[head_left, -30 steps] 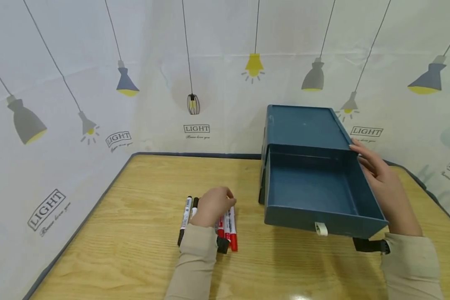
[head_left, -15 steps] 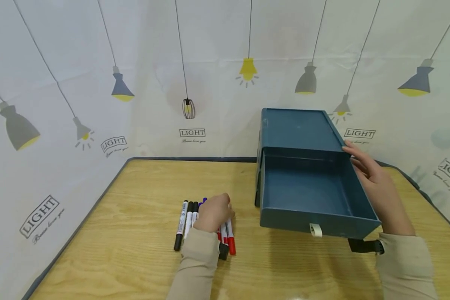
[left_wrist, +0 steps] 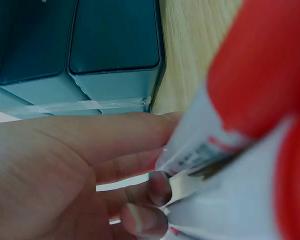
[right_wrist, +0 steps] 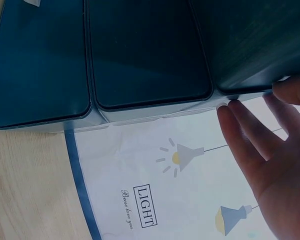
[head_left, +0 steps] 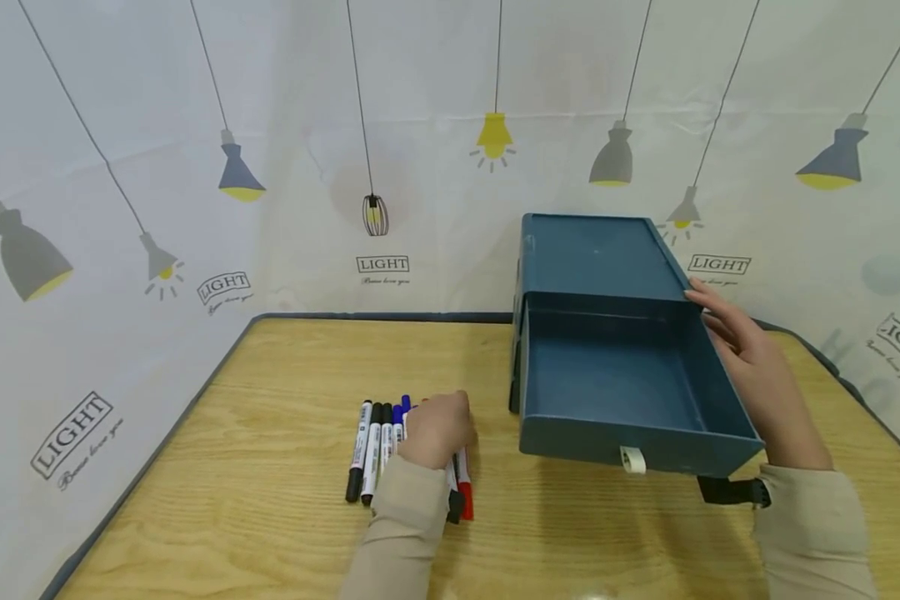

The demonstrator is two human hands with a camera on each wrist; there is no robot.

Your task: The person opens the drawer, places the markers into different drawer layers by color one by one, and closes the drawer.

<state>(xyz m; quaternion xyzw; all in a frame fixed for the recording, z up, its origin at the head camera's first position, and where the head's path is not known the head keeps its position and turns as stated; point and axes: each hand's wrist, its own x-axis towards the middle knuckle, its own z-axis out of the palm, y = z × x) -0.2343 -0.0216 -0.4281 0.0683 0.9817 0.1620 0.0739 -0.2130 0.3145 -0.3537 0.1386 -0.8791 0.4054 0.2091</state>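
Observation:
My left hand [head_left: 438, 425] is over the right end of a row of whiteboard markers. In the left wrist view its thumb and fingertips pinch a red-capped marker [left_wrist: 195, 145], with a second red-capped marker [left_wrist: 240, 200] close beside it. Left of the hand lie black-capped markers [head_left: 359, 450] and blue ones [head_left: 398, 421]; the hand covers others. My right hand [head_left: 761, 375] rests its extended fingers against the right side of a blue drawer cabinet [head_left: 600, 254]. The cabinet's top drawer [head_left: 615, 375] is pulled out, with nothing inside it.
A pale pull tab [head_left: 632, 460] sits on the drawer front, which juts out over the wooden table [head_left: 285, 517]. Lower drawers [right_wrist: 147, 55] show closed in the right wrist view. Behind the table stands a white lamp-printed sheet [head_left: 435, 167].
My left hand has shifted slightly right and closer in, uncovering more black and blue markers. The right-hand red marker's near end has moved slightly toward me. The right hand stays at the cabinet.

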